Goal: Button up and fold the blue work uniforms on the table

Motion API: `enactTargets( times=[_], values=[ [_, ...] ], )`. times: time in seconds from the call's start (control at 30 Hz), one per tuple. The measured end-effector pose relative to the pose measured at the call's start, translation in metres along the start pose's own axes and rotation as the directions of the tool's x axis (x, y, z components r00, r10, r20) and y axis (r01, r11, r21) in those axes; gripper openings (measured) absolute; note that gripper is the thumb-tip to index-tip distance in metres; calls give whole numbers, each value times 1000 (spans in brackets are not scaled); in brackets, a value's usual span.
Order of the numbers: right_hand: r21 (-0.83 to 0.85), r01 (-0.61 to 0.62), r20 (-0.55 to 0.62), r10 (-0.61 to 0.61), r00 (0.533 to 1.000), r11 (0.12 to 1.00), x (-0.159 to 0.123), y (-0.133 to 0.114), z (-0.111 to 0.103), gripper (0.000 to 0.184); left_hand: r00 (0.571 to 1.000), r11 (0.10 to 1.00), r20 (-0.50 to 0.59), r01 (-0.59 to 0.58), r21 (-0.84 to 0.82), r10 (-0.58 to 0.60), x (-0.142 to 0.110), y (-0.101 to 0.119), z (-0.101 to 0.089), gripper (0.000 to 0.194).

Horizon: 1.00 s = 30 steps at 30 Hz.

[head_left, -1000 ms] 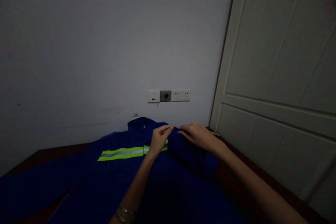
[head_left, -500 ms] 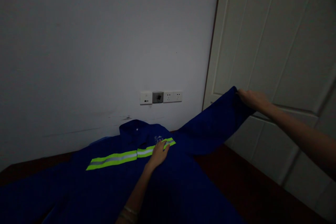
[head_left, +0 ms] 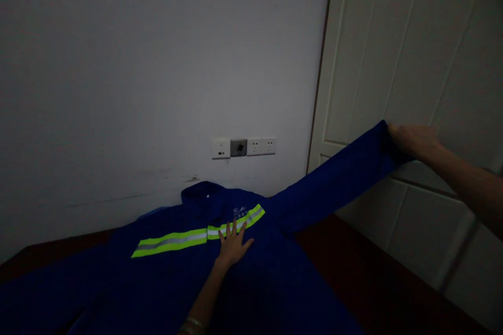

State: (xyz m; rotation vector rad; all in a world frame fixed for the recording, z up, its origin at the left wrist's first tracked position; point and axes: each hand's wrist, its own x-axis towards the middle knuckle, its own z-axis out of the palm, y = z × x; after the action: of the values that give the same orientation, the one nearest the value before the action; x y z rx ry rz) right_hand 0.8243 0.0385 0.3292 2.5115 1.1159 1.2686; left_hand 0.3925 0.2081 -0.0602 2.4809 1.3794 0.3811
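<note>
A dark blue work jacket (head_left: 165, 282) lies spread out, its collar toward the wall. Across its chest runs a yellow-green reflective strip (head_left: 173, 241) with a silver band, and a small pale print sits above it on the right. My left hand (head_left: 232, 247) rests flat on the chest, fingers spread over the lower edge of the strip. Off to the right, my right hand (head_left: 415, 138) is closed on the end of the jacket's sleeve (head_left: 338, 180), holding it raised and stretched out. The other sleeve reaches toward the lower left in shadow.
Behind the jacket stands a pale wall (head_left: 157, 63) with a row of sockets (head_left: 244, 147). A white panelled door (head_left: 365, 73) is at the right. The dark red surface (head_left: 353, 267) under the jacket shows on both sides. The light is dim.
My right hand has moved further right, drawing the sleeve straighter and tauter. My left hand has slid slightly left and down, and its fingers have spread apart.
</note>
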Motion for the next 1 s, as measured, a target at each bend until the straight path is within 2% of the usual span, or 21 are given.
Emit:
enactTargets(
  times=[0.13,0.3,0.43,0.63,0.7,0.8,0.87,1.0],
  values=[
    [-1,48,4,-48,999,999,2,-9,6,30,1000,1000,-12,-13,-17,13,0,0,1,68],
    [-18,151,46,-150,988,988,-11,-43,19,31,999,999,-42,-22,-33,20,-4,1,-2,68],
    [13,268,74,-269,960,963,-36,-78,44,28,999,1000,-35,-15,-27,14,-5,2,-4,67],
    [56,282,21,-284,959,958,-70,-132,85,34,999,1000,-45,-3,-12,2,-4,3,-2,65],
    [128,334,4,-337,941,934,-77,-157,95,34,999,1000,-51,-5,-14,5,-3,2,-1,66],
    [262,407,69,-437,897,875,-83,-207,108,33,999,1000,-54,-6,-17,5,-2,2,0,66],
    [402,448,163,-544,823,799,-88,-247,116,30,999,1000,-52,1,-18,-1,-2,2,0,66],
    [508,482,187,-638,747,714,-103,-325,131,33,998,1000,-56,1,-29,-3,-3,2,0,67]
  ],
)
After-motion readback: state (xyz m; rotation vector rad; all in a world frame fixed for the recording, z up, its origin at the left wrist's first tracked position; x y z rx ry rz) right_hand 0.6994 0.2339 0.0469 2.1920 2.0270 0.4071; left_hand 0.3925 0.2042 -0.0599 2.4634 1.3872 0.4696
